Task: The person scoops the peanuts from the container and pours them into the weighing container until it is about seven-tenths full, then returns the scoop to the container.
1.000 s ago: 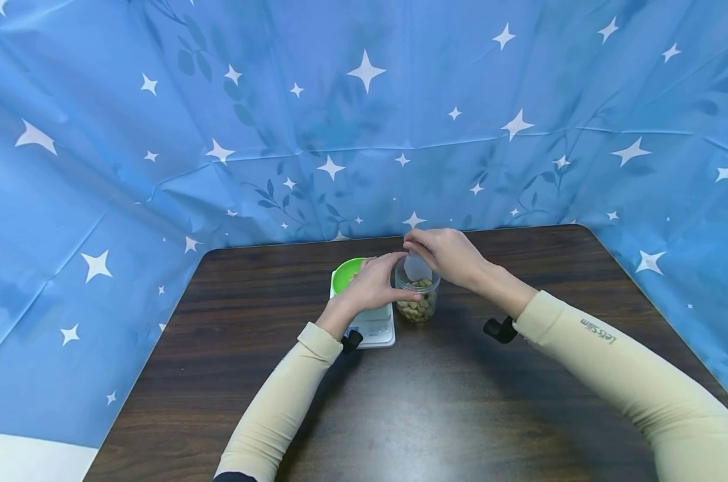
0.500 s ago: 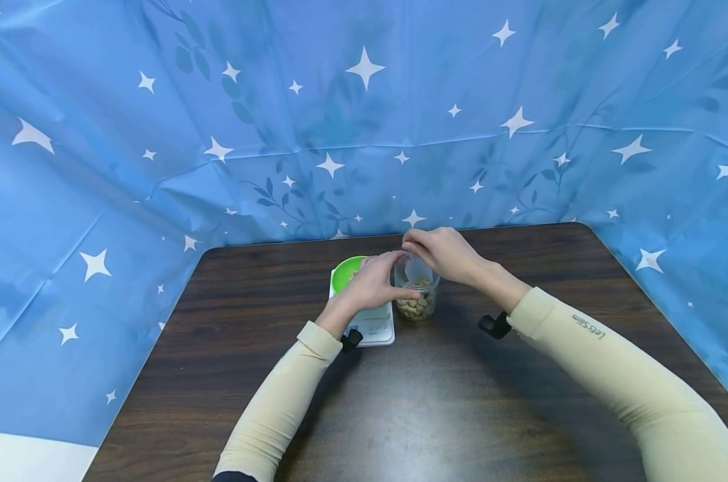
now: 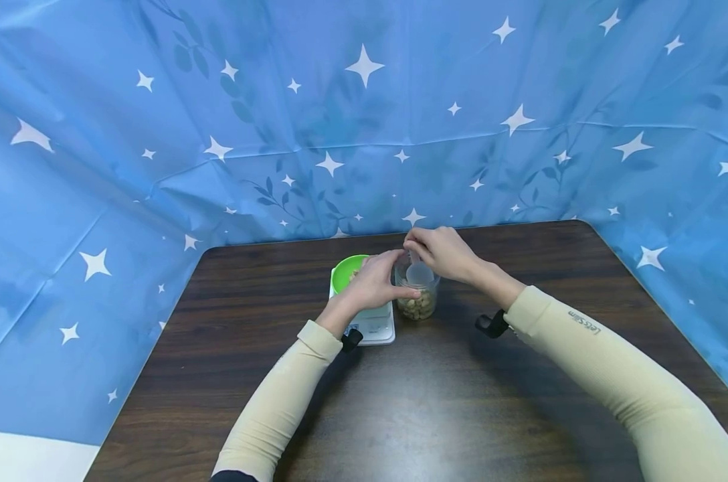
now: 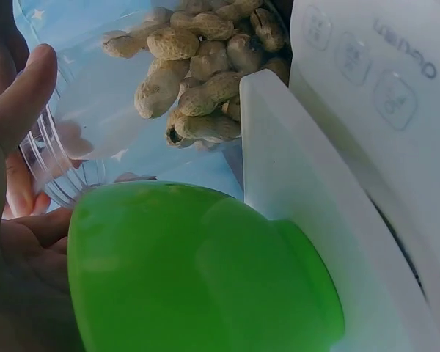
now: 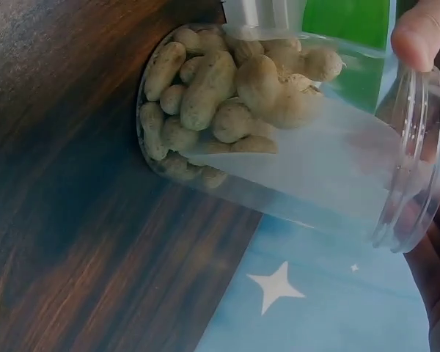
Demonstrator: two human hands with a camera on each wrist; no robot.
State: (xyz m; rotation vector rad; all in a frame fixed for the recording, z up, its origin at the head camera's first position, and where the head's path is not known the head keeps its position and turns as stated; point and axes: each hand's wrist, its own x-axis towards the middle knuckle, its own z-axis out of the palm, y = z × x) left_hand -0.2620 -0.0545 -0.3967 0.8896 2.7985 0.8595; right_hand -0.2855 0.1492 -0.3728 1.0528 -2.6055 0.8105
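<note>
My left hand [image 3: 373,281] grips a clear plastic jar [image 5: 407,161] by its threaded neck, thumb on the near side. The jar stands on the table and holds several unshelled peanuts [image 5: 205,88] in its lower part. Between thumb and fingers, my right hand [image 3: 445,254] pinches the handle of a translucent white scoop [image 3: 420,274] at the mouth. The scoop's bowl is down inside the jar, against the peanuts; its load cannot be made out. Left of the jar, a green bowl [image 4: 169,257] sits on a white kitchen scale [image 4: 367,147], partly hidden behind my left hand.
The dark wooden table [image 3: 249,375] extends around the jar and scale. Behind it hangs a blue cloth [image 3: 249,134] with white stars. Several pale pieces, probably peanuts, show in the green bowl.
The scoop has turned inside the jar, so its rounded bowl now shows instead of a flatter side. My right forearm has shifted slightly left. The left hand stays on the jar.
</note>
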